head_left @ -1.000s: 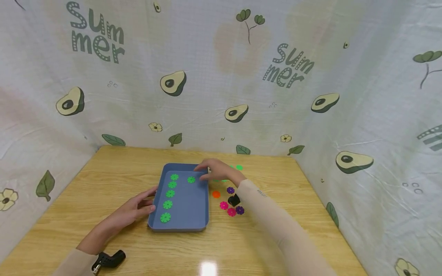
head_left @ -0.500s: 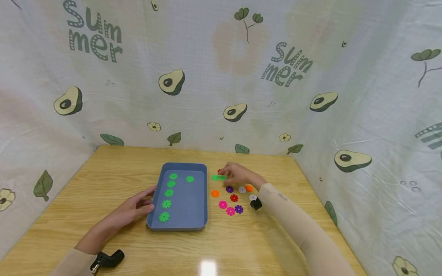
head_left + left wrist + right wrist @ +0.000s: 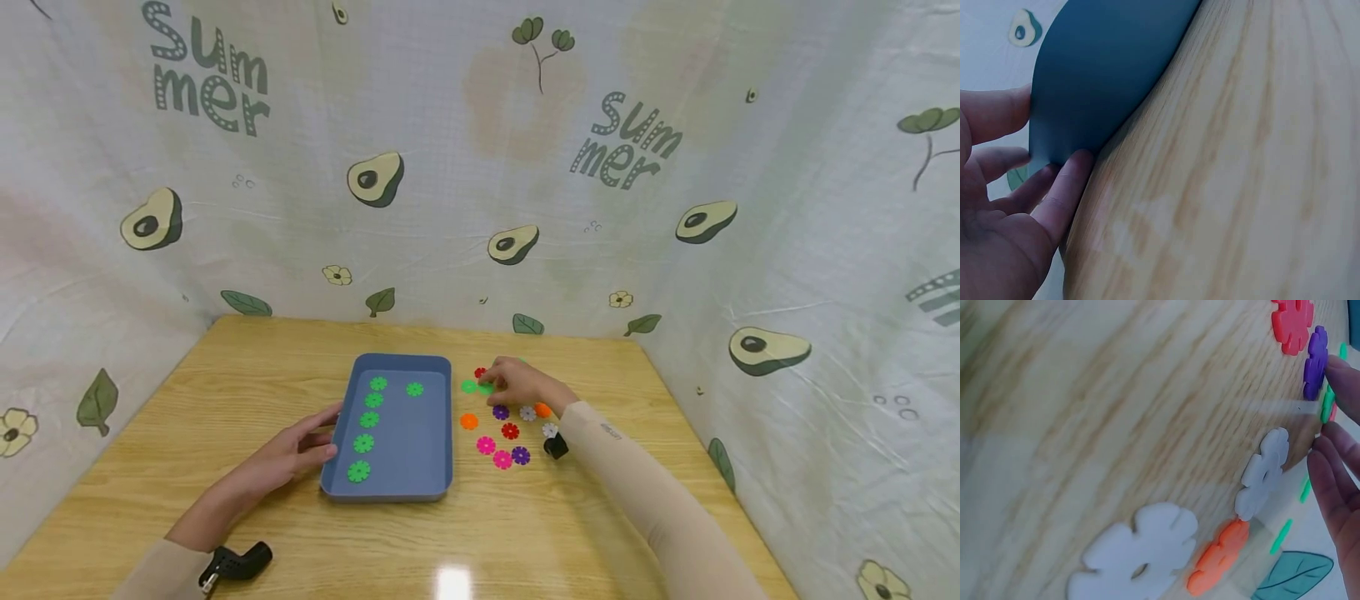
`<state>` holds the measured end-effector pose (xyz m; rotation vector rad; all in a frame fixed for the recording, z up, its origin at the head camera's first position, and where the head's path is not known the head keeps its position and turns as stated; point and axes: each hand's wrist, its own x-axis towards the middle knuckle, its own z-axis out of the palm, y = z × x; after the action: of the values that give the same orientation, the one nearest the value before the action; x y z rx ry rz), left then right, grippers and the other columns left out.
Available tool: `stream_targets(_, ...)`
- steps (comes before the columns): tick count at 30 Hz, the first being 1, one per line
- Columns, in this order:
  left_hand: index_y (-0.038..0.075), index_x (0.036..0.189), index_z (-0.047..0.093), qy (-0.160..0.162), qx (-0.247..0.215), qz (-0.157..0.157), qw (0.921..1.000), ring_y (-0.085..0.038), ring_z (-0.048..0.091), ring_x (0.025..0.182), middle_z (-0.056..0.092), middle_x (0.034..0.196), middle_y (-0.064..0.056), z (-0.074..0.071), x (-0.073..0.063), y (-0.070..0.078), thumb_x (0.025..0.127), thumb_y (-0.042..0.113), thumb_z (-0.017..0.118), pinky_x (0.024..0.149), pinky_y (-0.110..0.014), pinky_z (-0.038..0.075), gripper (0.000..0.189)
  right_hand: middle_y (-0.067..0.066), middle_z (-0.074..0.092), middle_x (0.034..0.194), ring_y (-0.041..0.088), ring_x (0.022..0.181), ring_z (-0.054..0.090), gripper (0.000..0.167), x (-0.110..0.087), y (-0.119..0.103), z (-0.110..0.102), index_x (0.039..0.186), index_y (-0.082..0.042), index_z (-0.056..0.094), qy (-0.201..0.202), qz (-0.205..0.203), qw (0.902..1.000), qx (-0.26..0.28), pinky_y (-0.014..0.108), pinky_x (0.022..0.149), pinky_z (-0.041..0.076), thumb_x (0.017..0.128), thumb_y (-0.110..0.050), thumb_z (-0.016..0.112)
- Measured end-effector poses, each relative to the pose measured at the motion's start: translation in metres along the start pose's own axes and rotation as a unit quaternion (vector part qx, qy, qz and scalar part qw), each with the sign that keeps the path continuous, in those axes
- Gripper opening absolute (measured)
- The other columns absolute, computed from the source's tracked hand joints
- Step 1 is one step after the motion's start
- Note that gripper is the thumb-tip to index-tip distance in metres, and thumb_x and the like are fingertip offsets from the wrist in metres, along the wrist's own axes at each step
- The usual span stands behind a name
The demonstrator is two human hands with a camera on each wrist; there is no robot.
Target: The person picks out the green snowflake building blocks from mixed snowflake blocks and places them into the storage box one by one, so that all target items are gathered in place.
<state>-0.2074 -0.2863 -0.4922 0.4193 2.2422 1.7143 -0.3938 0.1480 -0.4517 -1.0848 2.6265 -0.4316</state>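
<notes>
A blue-grey tray (image 3: 408, 493) lies on the table in the head view. Several green flower-shaped plastic discs (image 3: 363, 443) form a column along its left side, and a single green disc (image 3: 415, 389) lies near its far end. My left hand (image 3: 288, 450) rests its fingertips against the tray's outer left wall (image 3: 1097, 69), without curling round it. My right hand (image 3: 519, 382) is over the loose pieces right of the tray. Its thumb and fingers stand apart about a green disc (image 3: 1327, 405) on the table; whether they touch it is unclear.
Loose discs lie right of the tray: orange (image 3: 468, 422), pink (image 3: 502, 459), purple (image 3: 521, 455), red (image 3: 510, 431) and white (image 3: 1138, 556). More green discs (image 3: 1281, 536) lie beyond my right hand. A printed curtain (image 3: 450, 208) hangs behind the wooden table (image 3: 262, 367).
My right hand has moved from above the tray's far right corner to the green discs on the table, and has barely shifted in the last half second. My left hand stays at the tray.
</notes>
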Motion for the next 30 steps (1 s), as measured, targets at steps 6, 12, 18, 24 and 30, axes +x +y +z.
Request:
stream_targets(6, 0.015, 0.172, 0.02, -0.006, -0.001, -0.002, 1.0, -0.051, 0.039, 0.148, 0.02, 0.172, -0.026, -0.0006, 0.0021, 0.0005, 0.11, 0.022, 0.062, 0.1, -0.017, 0.047, 0.076, 0.005, 0.066, 0.106, 0.016, 0.094, 0.061, 0.035, -0.0002, 0.0034, 0.0024, 0.131, -0.009, 0.075, 0.015, -0.019, 0.9997, -0.004, 0.03, 0.086, 0.055, 0.099, -0.022, 0.079)
stream_targets(12, 0.014, 0.172, 0.02, -0.001, 0.008, -0.016, 0.9998, -0.049, 0.041, 0.148, 0.022, 0.172, -0.025, -0.0003, 0.0019, -0.0002, 0.11, 0.025, 0.062, 0.099, -0.016, 0.047, 0.076, 0.004, 0.073, 0.11, 0.016, 0.098, 0.065, 0.034, -0.0013, 0.0045, 0.0045, 0.132, -0.007, 0.075, 0.017, -0.016, 0.9995, 0.023, 0.029, 0.088, 0.057, 0.1, -0.018, 0.078)
stream_targets(18, 0.015, 0.172, 0.02, 0.001, 0.006, -0.02, 0.9998, -0.048, 0.042, 0.147, 0.022, 0.172, -0.024, -0.0005, 0.0024, 0.0, 0.11, 0.025, 0.062, 0.099, -0.017, 0.047, 0.076, 0.0, 0.078, 0.113, 0.012, 0.1, 0.072, 0.028, -0.0019, 0.0068, 0.0063, 0.128, -0.008, 0.077, 0.017, -0.003, 0.9986, 0.05, 0.029, 0.09, 0.059, 0.101, -0.016, 0.076)
stream_targets(24, 0.016, 0.172, 0.02, 0.004, 0.006, -0.025, 0.9997, -0.048, 0.041, 0.147, 0.022, 0.172, -0.024, -0.0003, 0.0029, 0.0, 0.11, 0.025, 0.063, 0.099, -0.018, 0.047, 0.076, -0.001, 0.077, 0.108, 0.01, 0.095, 0.069, 0.024, -0.002, 0.005, 0.0044, 0.124, -0.009, 0.078, 0.016, -0.019, 0.999, 0.038, 0.027, 0.087, 0.058, 0.101, -0.015, 0.075)
stream_targets(30, 0.017, 0.172, 0.021, 0.006, 0.013, -0.028, 0.9995, -0.048, 0.042, 0.146, 0.023, 0.172, -0.024, -0.0001, 0.0037, -0.002, 0.109, 0.025, 0.063, 0.099, -0.018, 0.047, 0.076, 0.0, 0.077, 0.107, 0.009, 0.092, 0.069, 0.021, -0.0064, -0.0026, 0.0001, 0.122, -0.01, 0.079, 0.013, -0.023, 0.9992, 0.031, 0.027, 0.086, 0.058, 0.101, -0.015, 0.075)
